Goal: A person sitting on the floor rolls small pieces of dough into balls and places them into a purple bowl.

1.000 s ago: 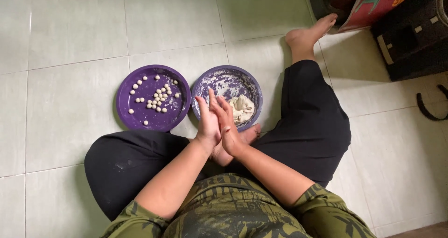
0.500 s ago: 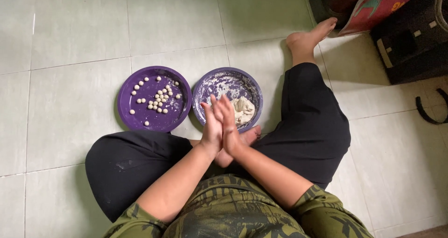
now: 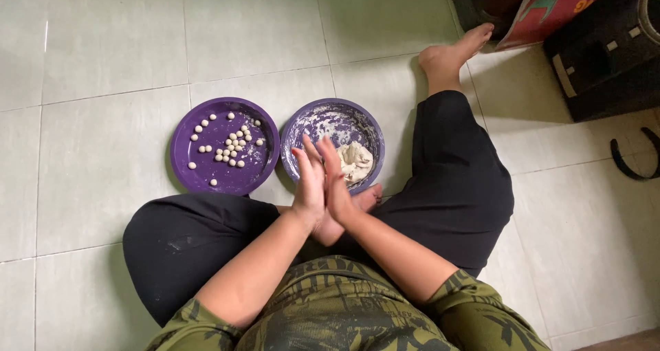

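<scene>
I sit on a tiled floor with my left hand and my right hand pressed palm to palm, fingers straight, over the near rim of a purple plate. Whatever lies between the palms is hidden. That plate is smeared with flour and holds a lump of pale dough just right of my fingers. A second purple plate to its left carries several small dough balls.
My legs in black trousers frame the plates, with one bare foot stretched to the back right. A dark case, a red patterned thing and a black curved strap lie at the right.
My palms have slid against each other: the right hand moved back toward me and then forward again over the left. Plates and dough have not moved.
</scene>
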